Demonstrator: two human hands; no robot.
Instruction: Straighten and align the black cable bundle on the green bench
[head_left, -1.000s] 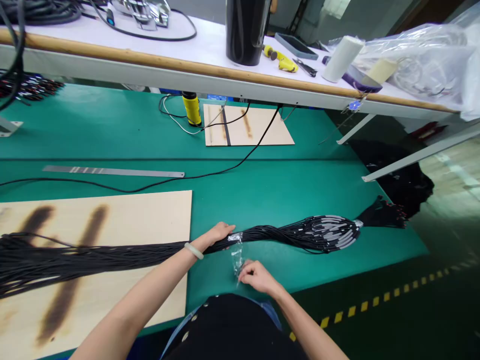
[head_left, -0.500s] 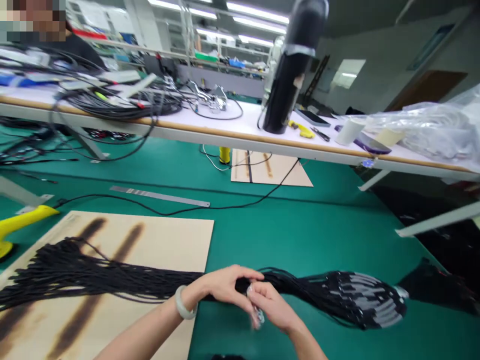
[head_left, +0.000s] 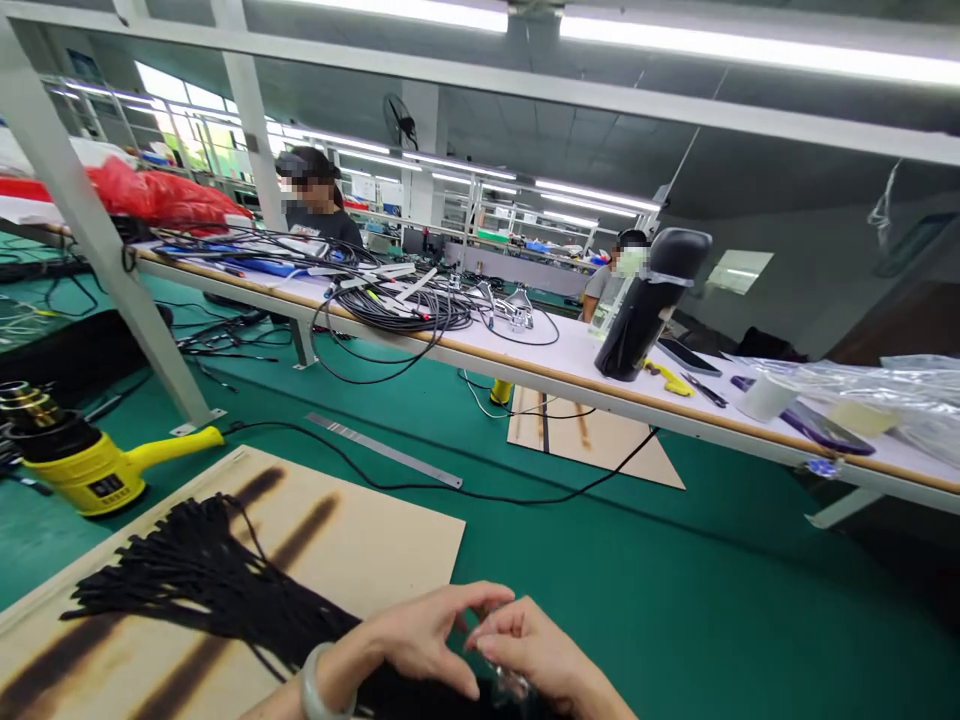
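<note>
Evidently busy: left hand (head_left: 421, 637), fingers curved wide, over black cables (head_left: 225, 590); right hand (head_left: 541, 655), fingers narrowed, pinching clear film (head_left: 511, 684). Cables fan across scorched board (head_left: 390, 535), likely shielding green tabletop (head_left: 600, 580) from heat. Yellow heat gun (head_left: 82, 478) upright nearby, label unreadable.

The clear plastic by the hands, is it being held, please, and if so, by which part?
The right hand appears to pinch the clear plastic near its upper end; its exact grip is partly hidden.
</note>
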